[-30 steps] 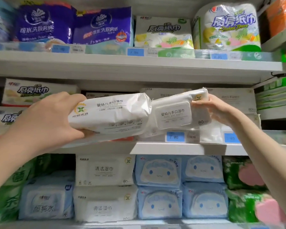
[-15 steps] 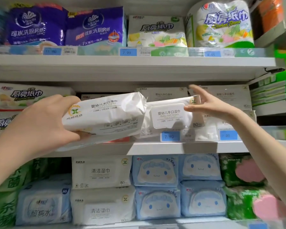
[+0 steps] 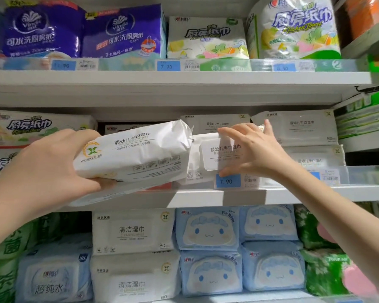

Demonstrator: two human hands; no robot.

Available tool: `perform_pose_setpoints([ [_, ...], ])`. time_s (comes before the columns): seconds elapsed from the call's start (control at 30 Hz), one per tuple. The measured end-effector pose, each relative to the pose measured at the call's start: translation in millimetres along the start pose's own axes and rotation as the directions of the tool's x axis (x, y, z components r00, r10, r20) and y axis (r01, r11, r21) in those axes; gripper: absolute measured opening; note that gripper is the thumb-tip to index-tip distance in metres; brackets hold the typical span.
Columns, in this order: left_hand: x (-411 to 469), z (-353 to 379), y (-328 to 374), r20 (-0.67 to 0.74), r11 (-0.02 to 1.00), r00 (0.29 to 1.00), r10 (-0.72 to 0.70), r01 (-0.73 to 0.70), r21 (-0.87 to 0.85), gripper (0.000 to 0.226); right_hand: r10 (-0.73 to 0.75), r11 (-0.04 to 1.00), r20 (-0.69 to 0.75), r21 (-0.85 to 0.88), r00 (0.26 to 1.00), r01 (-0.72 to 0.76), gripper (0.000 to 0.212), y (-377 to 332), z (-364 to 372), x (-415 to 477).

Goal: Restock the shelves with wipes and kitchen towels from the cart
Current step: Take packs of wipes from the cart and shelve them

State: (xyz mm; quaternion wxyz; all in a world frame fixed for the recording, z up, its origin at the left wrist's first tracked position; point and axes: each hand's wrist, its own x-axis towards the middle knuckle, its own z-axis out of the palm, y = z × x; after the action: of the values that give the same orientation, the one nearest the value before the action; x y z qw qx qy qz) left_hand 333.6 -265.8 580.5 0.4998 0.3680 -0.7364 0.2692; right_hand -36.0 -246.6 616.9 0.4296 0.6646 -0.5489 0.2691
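Left hand (image 3: pixel 53 171) grips a crinkled white plastic wipes pack (image 3: pixel 136 154); right hand (image 3: pixel 256 154), spread flat, presses a white lidded pack (image 3: pixel 206 155) at the shelf's front edge (image 3: pixel 293 194), seemingly against stacked packs (image 3: pixel 302 130)

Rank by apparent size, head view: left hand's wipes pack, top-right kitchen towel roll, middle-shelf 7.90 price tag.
1-2. Wipes pack and kitchen towel roll: about alike; the pack is nearer, so unranked.
3. Smallest: price tag.

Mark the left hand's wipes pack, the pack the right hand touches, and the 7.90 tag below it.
Held pack (image 3: pixel 136 152): head view, printed face.
Shelf pack (image 3: pixel 214 157): head view, lid.
Tag (image 3: pixel 228 181): head view, centre.
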Motion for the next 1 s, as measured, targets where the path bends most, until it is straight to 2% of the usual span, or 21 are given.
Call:
perform_pose_setpoints([
  [0.1, 3, 2, -2, 0.010, 1.000, 1.000, -0.002, 0.002, -0.010, 0.073, 0.040, 0.993, -0.006, 0.112, 0.999, -0.039, 0.095, 3, 1, 3],
  [0.2, 6, 4, -6, 0.001, 0.999, 1.000, 0.009, -0.009, -0.053, 0.065, 0.106, 0.967, 0.062, 0.227, 0.992, -0.117, 0.087, 6, -5, 13],
  [0.27, 8, 5, -8, -0.001, 0.997, 1.000, 0.025, -0.025, -0.066, 0.063, 0.112, 0.961, 0.149, 0.236, 0.982, -0.145, 0.081, 7, -11, 16],
  [0.33, 8, 6, -10, -0.002, 0.998, 0.999, 0.034, -0.034, -0.061, 0.064, 0.102, 0.964, 0.173, 0.226, 0.980, -0.141, 0.078, 7, -12, 17],
  [0.57, 14, 12, -16, -0.012, 0.999, 1.000, 0.001, -0.001, -0.041, 0.069, 0.130, 0.934, -0.102, 0.348, 0.986, -0.087, 0.055, 9, 2, 22],
  [0.7, 22, 11, -17, 0.011, 1.000, 1.000, 0.008, -0.009, 0.015, 0.067, 0.128, 0.928, -0.081, 0.361, 0.988, -0.091, 0.060, 8, 4, 26],
  [0.83, 16, 10, -9, -0.014, 1.000, 1.000, 0.002, -0.002, -0.026, 0.069, 0.112, 0.948, -0.131, 0.310, 0.985, -0.066, 0.056, 7, 14, 16],
  [1.0, 13, 2, 1, 0.008, 1.000, 1.000, -0.002, 0.003, -0.021, 0.068, 0.123, 0.935, -0.156, 0.349, 0.980, -0.062, 0.057, 5, 16, 13],
])
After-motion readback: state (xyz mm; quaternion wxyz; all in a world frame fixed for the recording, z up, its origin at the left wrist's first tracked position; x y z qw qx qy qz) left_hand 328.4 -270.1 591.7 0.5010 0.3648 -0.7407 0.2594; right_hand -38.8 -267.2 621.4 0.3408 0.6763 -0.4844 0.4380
